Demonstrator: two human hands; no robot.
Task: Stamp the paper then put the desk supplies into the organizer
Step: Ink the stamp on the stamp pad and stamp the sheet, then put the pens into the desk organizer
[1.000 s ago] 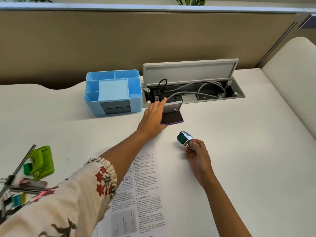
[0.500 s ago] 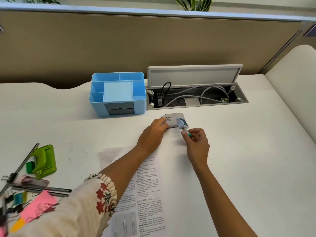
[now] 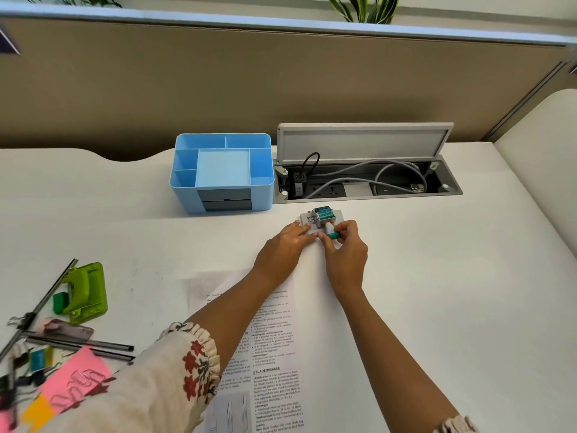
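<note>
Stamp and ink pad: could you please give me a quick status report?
Right hand grips stamp over ink pad. Left hand steadies pad, which looks closed. Paper unstamped. Organizer empty.

An office workstation: a white table [image 3: 437, 276] backed at 12 o'clock by a tan partition [image 3: 281, 82], with an open cable tray [image 3: 368, 185] of sockets.

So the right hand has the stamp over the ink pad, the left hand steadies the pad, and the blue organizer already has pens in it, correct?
Not quite. The head view shows the blue organizer with bare compartments; no pens are in it. The rest holds: the right hand holds the stamp over the ink pad, and the left hand steadies the pad.
</note>
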